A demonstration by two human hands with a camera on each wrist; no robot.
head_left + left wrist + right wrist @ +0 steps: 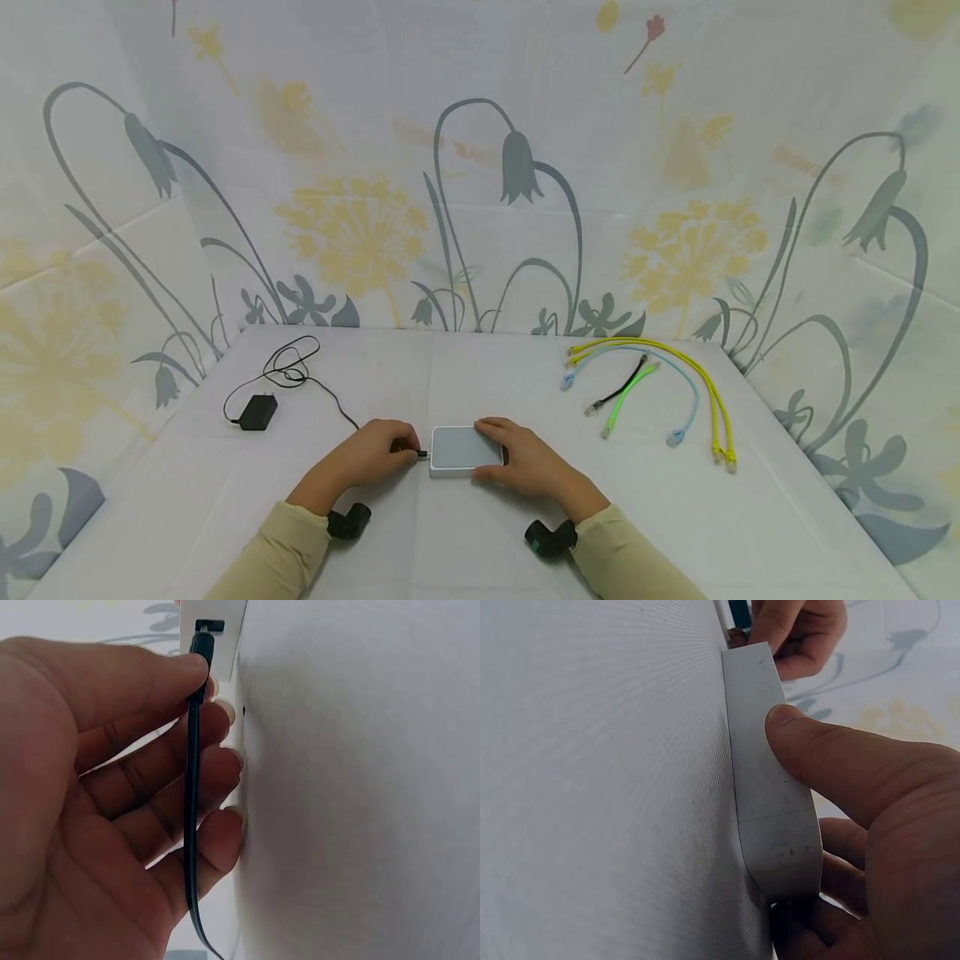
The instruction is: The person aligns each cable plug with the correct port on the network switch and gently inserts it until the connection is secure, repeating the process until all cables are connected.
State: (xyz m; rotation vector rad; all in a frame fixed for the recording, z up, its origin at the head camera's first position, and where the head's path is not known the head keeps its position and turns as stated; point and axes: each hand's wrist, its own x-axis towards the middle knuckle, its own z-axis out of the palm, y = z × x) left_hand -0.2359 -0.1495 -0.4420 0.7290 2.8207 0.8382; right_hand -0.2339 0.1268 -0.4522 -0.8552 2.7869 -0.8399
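Note:
A small white box with a grey top (467, 448) lies flat on the white-covered table. Gripping its right end is my right hand (528, 460), thumb on the near side and fingers at the far side. My left hand (372, 454) pinches the black plug (201, 646) of a thin cable between thumb and index finger. In the left wrist view the plug's tip is right at a dark port (217, 625) in the box's left end. From there the black cable (192, 795) runs down past the palm. It leads to a black power adapter (258, 412) at the left.
Loops of the adapter's cord lie behind it. At the right are two yellow network cables (693, 365), a light blue one (686, 379), a short black one (617, 389) and a short green one (624, 398). A floral cloth (480, 208) hangs behind the table.

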